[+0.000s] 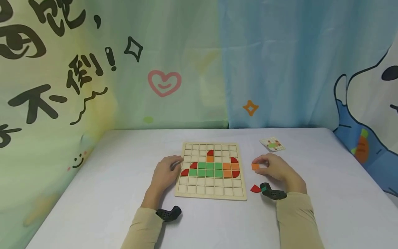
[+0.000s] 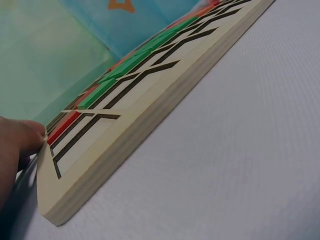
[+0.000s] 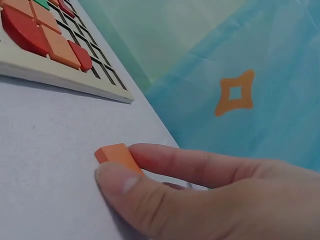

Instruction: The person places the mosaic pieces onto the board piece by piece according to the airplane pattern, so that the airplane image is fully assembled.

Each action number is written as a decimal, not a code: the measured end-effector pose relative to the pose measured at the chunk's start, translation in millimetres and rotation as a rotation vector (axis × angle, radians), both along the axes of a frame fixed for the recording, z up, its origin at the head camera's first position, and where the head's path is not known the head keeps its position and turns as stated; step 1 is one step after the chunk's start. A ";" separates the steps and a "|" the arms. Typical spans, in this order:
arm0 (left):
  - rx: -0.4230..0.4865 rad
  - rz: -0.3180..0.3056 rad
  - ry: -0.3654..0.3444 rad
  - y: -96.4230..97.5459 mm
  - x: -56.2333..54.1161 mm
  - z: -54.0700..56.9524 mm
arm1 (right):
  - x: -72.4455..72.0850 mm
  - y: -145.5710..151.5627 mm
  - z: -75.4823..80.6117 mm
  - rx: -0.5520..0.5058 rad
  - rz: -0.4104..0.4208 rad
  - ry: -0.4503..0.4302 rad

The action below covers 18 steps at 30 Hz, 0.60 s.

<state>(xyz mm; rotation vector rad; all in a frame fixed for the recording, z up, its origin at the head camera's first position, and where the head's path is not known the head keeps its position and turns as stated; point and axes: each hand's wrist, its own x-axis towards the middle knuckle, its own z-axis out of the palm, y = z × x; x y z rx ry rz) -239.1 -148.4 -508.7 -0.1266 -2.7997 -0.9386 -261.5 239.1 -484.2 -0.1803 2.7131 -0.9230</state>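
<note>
Between thumb and forefinger my right hand (image 1: 276,167) pinches an orange square tile (image 1: 255,166), just right of the wooden grid board (image 1: 211,193). The tile (image 3: 118,154) is held tilted above the white cloth in the right wrist view. My left hand (image 1: 167,172) rests at the board's left edge, its fingertips (image 2: 36,129) right against the rim. On the board, green squares (image 1: 210,165) form two rows, with orange squares (image 1: 227,166) to their right. Red quarter-round tiles (image 1: 185,172) sit at the left end, on top and at the right.
A loose red quarter-round tile (image 1: 255,188) lies on the table right of the board, close to the black right wrist camera (image 1: 273,192). A small pattern card (image 1: 272,144) lies behind the right hand. A printed curtain (image 1: 192,62) hangs behind the white table (image 1: 124,166).
</note>
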 end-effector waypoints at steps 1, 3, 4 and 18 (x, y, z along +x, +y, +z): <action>-0.003 -0.002 0.006 0.0 -0.2 0.0 | -0.5 -0.3 0.2 0.003 -0.006 0.002; -0.005 -0.001 0.011 0.2 0.0 0.1 | -1.4 -0.9 0.4 0.011 -0.020 0.002; -0.007 -0.002 0.013 0.1 -0.1 0.1 | -1.5 -1.3 0.4 0.013 -0.032 0.000; -0.011 0.005 0.001 -0.2 -1.6 -1.1 | -7.7 -4.7 -1.0 0.042 -0.087 0.050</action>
